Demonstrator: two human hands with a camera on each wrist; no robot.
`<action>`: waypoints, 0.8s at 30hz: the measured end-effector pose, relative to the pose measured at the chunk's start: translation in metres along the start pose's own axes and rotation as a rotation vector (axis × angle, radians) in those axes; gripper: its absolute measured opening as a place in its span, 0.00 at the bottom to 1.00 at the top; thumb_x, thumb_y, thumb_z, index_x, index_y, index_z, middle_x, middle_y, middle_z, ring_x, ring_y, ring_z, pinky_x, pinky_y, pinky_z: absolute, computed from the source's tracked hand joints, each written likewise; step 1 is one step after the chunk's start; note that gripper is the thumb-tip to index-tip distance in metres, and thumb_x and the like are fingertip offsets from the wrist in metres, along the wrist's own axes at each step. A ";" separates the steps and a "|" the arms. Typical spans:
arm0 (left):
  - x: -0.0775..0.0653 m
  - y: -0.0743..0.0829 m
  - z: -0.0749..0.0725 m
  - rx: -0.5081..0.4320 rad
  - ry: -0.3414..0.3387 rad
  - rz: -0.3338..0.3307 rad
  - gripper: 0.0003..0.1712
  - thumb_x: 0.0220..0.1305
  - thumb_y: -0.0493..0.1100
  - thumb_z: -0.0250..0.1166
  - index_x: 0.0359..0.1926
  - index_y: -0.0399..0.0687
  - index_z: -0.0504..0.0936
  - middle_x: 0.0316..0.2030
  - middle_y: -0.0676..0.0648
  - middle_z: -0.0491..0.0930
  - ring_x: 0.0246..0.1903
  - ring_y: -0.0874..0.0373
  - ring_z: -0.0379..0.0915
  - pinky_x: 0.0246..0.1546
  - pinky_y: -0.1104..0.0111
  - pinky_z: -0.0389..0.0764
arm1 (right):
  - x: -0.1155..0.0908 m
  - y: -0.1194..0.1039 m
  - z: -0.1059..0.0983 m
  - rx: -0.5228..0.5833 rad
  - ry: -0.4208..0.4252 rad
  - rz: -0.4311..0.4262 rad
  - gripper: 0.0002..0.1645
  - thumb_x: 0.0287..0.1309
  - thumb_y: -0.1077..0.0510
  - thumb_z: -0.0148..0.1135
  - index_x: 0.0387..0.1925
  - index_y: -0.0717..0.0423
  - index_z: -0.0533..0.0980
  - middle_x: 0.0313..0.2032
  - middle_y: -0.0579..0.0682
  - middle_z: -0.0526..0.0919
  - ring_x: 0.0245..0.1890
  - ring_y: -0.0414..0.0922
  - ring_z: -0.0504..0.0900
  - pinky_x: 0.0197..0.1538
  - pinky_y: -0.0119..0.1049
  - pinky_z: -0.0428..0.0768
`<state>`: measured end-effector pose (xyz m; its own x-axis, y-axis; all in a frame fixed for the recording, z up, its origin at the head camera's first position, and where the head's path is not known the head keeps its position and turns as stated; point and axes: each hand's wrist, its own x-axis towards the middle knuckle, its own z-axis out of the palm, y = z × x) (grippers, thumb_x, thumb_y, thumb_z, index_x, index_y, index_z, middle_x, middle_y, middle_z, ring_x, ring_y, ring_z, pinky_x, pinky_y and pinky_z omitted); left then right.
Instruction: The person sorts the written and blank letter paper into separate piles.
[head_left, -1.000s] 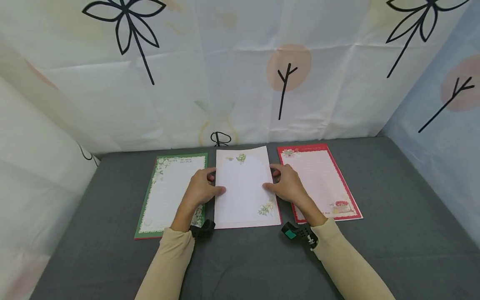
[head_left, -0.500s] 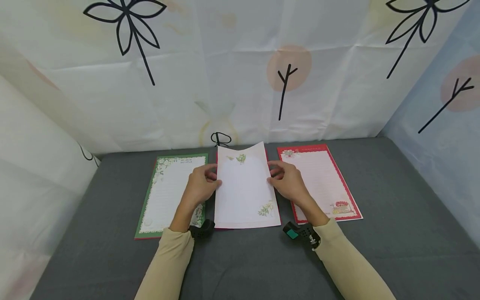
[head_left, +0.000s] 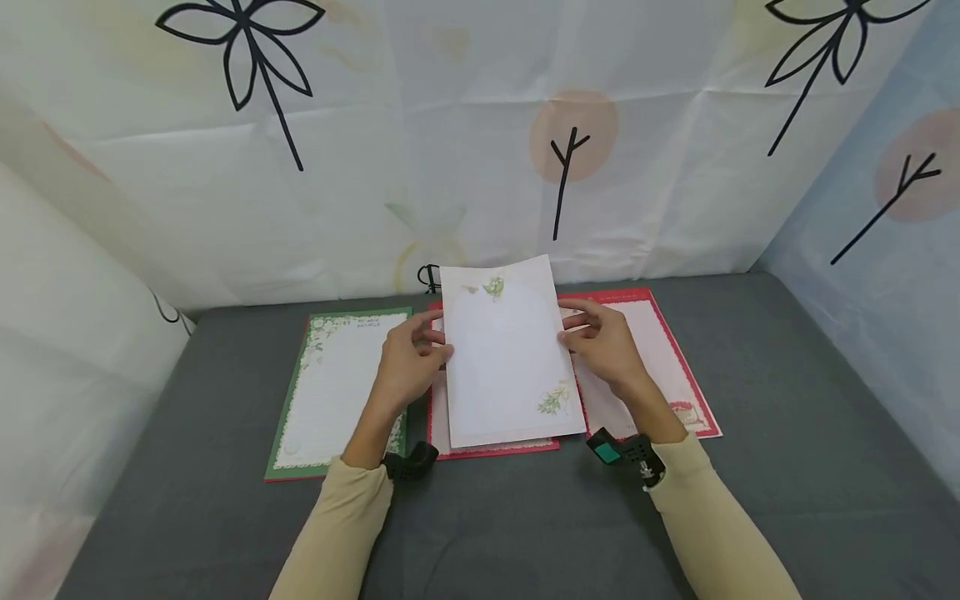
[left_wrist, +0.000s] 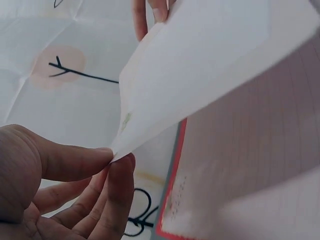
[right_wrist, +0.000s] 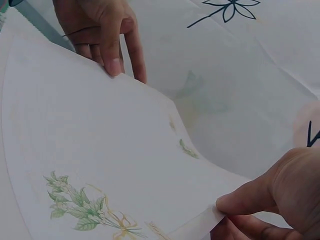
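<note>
A white sheet of paper point(head_left: 510, 358) with printed green leaf sprigs is held up between both hands, tilted over the table. My left hand point(head_left: 408, 358) pinches its left edge between thumb and fingers, as the left wrist view also shows. At the opposite edge, my right hand point(head_left: 606, 346) pinches the paper point(right_wrist: 100, 125), which bows between the two grips in the right wrist view. Under it lies a pink lined sheet with a red border point(head_left: 498, 450), mostly covered in the head view.
To the left lies a green-bordered sheet point(head_left: 345, 392), partly behind the left forearm. A second red-bordered sheet point(head_left: 663, 350) lies on the right, partly behind the right hand. The grey tabletop point(head_left: 495, 533) meets a white printed cloth backdrop point(head_left: 480, 167) at the back.
Both hands have raised the white sheet off the middle place and shifted it to the right. The red-bordered sheet beneath has come into view along the left and bottom.
</note>
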<state>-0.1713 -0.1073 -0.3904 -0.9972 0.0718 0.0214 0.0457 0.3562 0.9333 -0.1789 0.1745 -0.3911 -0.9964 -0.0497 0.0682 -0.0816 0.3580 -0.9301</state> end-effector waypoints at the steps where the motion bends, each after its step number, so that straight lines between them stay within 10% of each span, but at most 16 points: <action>1: 0.000 0.002 0.002 -0.016 0.002 0.011 0.31 0.64 0.29 0.66 0.69 0.41 0.73 0.45 0.36 0.82 0.40 0.45 0.84 0.38 0.55 0.86 | 0.000 0.000 -0.003 0.003 0.005 0.008 0.29 0.63 0.70 0.64 0.65 0.64 0.74 0.48 0.67 0.80 0.38 0.50 0.83 0.38 0.35 0.81; 24: 0.032 0.028 0.081 -0.254 -0.045 0.043 0.30 0.64 0.23 0.63 0.67 0.41 0.75 0.43 0.36 0.83 0.38 0.48 0.85 0.37 0.60 0.86 | 0.000 0.007 -0.067 -0.028 0.214 0.099 0.28 0.71 0.69 0.55 0.70 0.60 0.71 0.48 0.60 0.76 0.39 0.40 0.75 0.41 0.29 0.74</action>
<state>-0.1967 -0.0192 -0.3927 -0.9907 0.1256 0.0519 0.0655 0.1069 0.9921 -0.1806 0.2399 -0.3735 -0.9813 0.1846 0.0548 0.0192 0.3773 -0.9259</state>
